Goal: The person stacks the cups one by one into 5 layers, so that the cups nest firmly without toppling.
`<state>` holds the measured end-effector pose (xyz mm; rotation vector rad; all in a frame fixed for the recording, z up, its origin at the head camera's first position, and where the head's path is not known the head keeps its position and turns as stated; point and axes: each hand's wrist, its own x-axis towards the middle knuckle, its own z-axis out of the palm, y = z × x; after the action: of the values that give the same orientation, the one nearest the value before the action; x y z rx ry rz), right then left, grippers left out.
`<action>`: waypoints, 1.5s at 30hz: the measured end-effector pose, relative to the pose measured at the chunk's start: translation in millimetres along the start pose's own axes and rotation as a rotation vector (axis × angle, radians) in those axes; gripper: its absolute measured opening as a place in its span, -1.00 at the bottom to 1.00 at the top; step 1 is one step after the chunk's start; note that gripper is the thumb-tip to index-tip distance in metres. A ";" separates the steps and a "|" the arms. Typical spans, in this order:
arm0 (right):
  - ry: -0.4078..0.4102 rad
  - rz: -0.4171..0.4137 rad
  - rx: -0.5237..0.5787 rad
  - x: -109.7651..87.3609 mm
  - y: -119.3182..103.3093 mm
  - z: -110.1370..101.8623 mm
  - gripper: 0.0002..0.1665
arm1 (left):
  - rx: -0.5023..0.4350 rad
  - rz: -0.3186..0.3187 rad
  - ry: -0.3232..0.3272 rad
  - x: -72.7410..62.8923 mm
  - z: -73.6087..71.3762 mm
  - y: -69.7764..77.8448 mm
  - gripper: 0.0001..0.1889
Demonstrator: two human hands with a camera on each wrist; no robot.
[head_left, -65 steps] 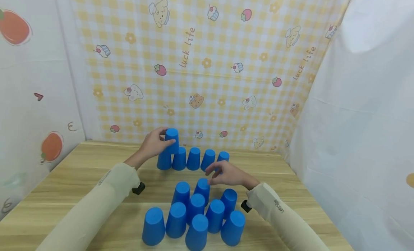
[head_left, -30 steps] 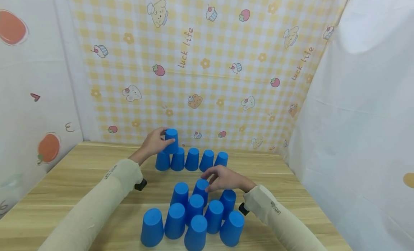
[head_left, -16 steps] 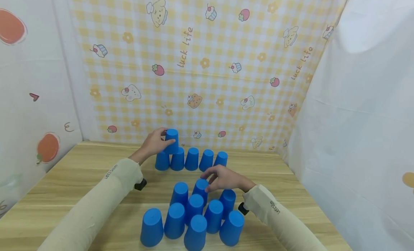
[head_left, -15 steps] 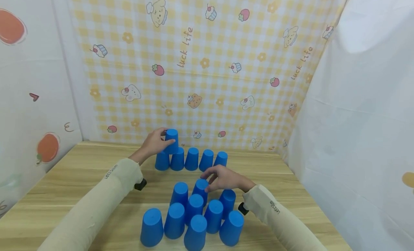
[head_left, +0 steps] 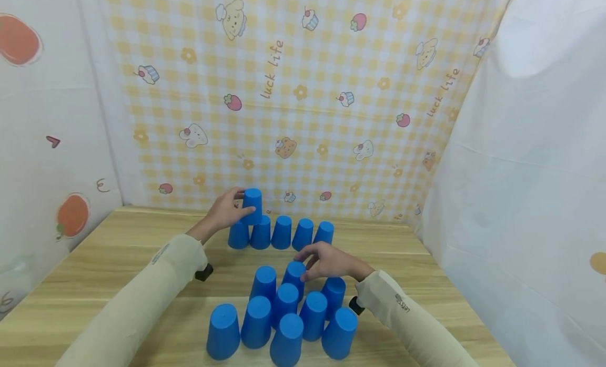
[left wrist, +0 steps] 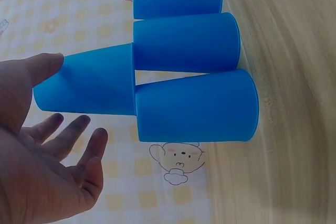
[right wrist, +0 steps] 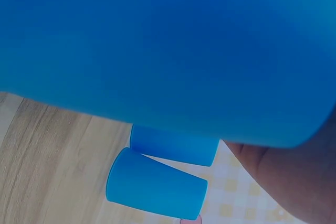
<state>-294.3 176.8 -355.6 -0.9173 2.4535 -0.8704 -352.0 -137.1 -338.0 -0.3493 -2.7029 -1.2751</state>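
In the head view, my left hand [head_left: 223,212] holds a blue plastic cup [head_left: 253,206] loosely between thumb and fingers. This upside-down cup rests across the tops of two cups at the left end of the back row. The left wrist view has the thumb against the upper cup [left wrist: 92,80]; the fingertips lie close along its other side. Nearer me, my right hand [head_left: 331,261] has thumb and fingers around the top of another upside-down blue cup [head_left: 294,272]. That cup [right wrist: 168,51] fills most of the right wrist view and hides the fingertips.
Several upside-down cups [head_left: 282,233] form a row at the back of the wooden table [head_left: 175,283], near the patterned cloth [head_left: 303,125]. More blue cups [head_left: 286,338] stand clustered in front, close to my right hand. White cloth [head_left: 511,199] hangs at the right.
My right hand has moved down and closed around a cup in the front cluster. The left hand's cup stays atop the row; the left thumb has drawn back slightly along it.
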 end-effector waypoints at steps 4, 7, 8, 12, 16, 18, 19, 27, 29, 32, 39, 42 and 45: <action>-0.001 -0.005 -0.007 1.0 0.2 -1.1 -0.52 | -0.035 -0.017 0.027 -3.9 -0.1 -2.8 -0.26; 0.003 -0.010 -0.015 1.6 0.7 -1.8 -0.52 | -0.049 -0.033 0.061 -7.6 0.7 -1.1 -0.23; 0.004 -0.009 -0.017 1.7 0.9 -1.8 -0.52 | -0.047 -0.040 0.071 -9.3 1.2 -0.5 -0.22; 0.004 -0.012 -0.020 1.9 1.5 -0.5 -0.53 | -0.015 -0.059 0.105 -17.8 3.8 1.7 -0.23; 0.011 -0.017 -0.015 1.6 1.6 1.5 -0.53 | -0.014 -0.039 0.157 -26.9 6.8 3.0 -0.30; 0.015 -0.017 -0.012 1.4 1.9 2.6 -0.54 | -0.036 -0.023 0.183 -31.1 8.6 3.6 -0.33; 0.016 -0.016 -0.010 1.3 1.8 3.0 -0.54 | -0.042 -0.015 0.195 -32.9 9.3 3.5 -0.34; 0.034 -0.046 -0.022 2.3 1.5 3.2 -0.53 | -0.032 0.064 0.259 -47.1 14.1 1.0 -0.41; 0.041 -0.052 -0.022 2.2 1.1 2.4 -0.53 | -0.031 0.092 0.258 -50.7 14.9 1.1 -0.43; 0.058 -0.056 -0.020 1.7 1.5 1.1 -0.52 | -0.051 0.136 0.245 -56.1 16.5 3.7 -0.45; 0.091 -0.063 -0.009 1.4 2.3 0.9 -0.51 | -0.118 0.197 0.161 -65.7 23.4 7.5 -0.57; 0.101 -0.058 0.004 1.2 2.5 2.4 -0.51 | -0.130 0.210 0.068 -68.2 26.0 5.0 -0.53; 0.124 -0.058 0.016 1.1 3.8 3.5 -0.53 | -0.134 0.219 -0.057 -70.8 28.9 1.2 -0.45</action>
<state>-295.0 176.8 -360.9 -0.9604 2.5309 -0.9935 -284.0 -124.8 -370.7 -0.6860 -2.5422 -1.4028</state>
